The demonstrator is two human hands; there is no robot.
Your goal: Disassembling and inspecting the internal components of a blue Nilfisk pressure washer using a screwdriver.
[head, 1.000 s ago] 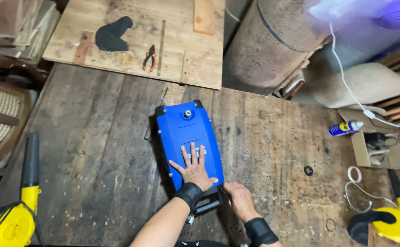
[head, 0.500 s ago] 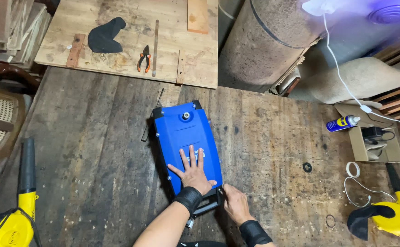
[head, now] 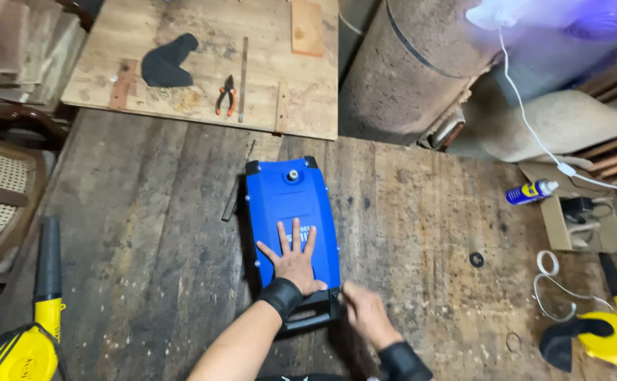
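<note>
Workshop: worn plank bench, pliers, scrap wood.

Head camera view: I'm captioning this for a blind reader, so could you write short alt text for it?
A person's left hand lies flat, fingers spread, on a blue box-shaped machine on a worn wooden workbench, while the right hand works at its near black end. Orange-handled pliers lie on a plywood board beyond, and a spray can lies to the right.
</note>
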